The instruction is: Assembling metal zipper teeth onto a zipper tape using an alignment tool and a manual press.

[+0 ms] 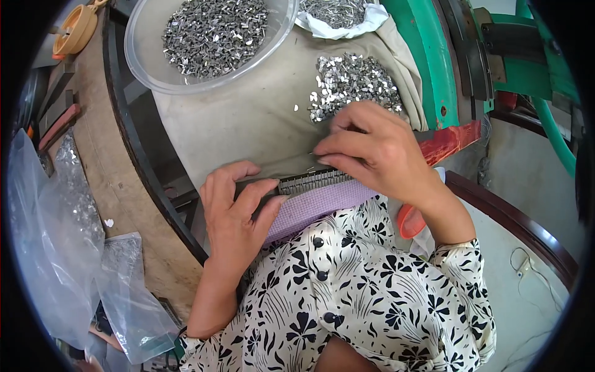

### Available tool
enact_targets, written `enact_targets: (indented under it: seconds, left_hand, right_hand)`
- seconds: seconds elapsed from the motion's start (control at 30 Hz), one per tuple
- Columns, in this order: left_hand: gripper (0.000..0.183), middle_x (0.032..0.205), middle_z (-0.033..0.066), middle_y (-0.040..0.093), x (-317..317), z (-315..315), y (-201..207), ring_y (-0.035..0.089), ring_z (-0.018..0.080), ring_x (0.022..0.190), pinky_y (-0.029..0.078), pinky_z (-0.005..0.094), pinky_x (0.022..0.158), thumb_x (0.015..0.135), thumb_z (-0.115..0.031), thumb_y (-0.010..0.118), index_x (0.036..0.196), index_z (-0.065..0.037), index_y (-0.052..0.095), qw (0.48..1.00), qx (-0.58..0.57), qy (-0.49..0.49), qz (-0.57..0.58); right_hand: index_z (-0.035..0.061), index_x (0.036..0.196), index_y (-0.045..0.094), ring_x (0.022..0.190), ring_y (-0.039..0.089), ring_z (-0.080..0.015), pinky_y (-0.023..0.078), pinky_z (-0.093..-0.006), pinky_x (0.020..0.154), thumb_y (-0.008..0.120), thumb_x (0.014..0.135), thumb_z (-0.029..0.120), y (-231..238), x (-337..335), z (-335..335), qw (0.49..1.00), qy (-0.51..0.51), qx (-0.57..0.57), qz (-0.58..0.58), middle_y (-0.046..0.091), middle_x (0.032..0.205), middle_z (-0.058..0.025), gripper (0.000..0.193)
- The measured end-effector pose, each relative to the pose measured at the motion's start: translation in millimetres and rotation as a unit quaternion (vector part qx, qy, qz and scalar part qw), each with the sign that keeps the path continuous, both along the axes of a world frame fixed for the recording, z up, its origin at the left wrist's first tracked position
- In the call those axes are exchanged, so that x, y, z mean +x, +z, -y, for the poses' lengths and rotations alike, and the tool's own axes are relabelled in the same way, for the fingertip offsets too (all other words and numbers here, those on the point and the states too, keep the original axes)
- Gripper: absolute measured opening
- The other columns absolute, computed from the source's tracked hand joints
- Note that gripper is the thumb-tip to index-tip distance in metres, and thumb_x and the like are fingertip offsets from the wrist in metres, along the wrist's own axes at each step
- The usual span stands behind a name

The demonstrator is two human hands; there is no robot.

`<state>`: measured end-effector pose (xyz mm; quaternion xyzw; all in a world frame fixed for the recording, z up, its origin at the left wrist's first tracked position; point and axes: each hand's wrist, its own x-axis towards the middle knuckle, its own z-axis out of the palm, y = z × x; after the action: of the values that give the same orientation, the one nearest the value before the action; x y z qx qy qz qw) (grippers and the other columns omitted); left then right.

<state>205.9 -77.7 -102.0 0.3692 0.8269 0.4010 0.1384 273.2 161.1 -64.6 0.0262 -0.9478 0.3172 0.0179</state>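
A long dark rack (pixel 313 181) with a row of small upright metal pieces lies across a purple woven cloth (pixel 310 208) in front of my body. My left hand (pixel 232 208) is at the rack's left end, with thumb and forefinger closed on it. Above the rack, my right hand (pixel 375 146) pinches a tiny thin metal pin, whose tip just shows at the fingertips. Beyond that hand, a loose pile of small silvery and dark metal pieces (pixel 356 84) lies on a drab cloth (pixel 229 121). The rack's right end is hidden behind my right hand.
At the far side stands a clear plastic basin (pixel 139 68) of small metal pieces, beside a white bag (pixel 334 30) of thin pins. Green machine parts (pixel 427 56) rise on the right. Plastic bags (pixel 59 248) and a wooden board (pixel 114 155) lie left.
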Motion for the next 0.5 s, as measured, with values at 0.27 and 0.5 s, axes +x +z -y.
enact_targets:
  seconds: [0.27,0.5]
  left_hand:
    - [0.027,0.109,0.0078,0.061,0,1,0,0.056,0.0281,0.099,0.041,0.0394,0.084,0.070,-0.013,0.081,0.095,-0.008,0.070,1.000,-0.001,0.003,-0.005]
    - [0.027,0.108,0.0089,0.061,-2,1,-1,0.056,0.0285,0.098,0.042,0.0393,0.083,0.072,-0.012,0.079,0.097,-0.007,0.070,1.000,0.006,0.003,-0.002]
  right_hand:
    - [0.0061,0.085,0.068,0.077,0.063,-0.0256,0.050,-0.0383,0.063,0.074,0.077,0.012,0,-9,0,0.993,0.049,0.051,0.096,0.060,0.082,-0.0050,0.012]
    - [0.0026,0.087,0.066,0.070,0.067,-0.0267,0.052,-0.0369,0.061,0.070,0.081,0.006,6,9,-12,0.993,-0.057,-0.048,0.094,0.064,0.079,-0.0106,0.008]
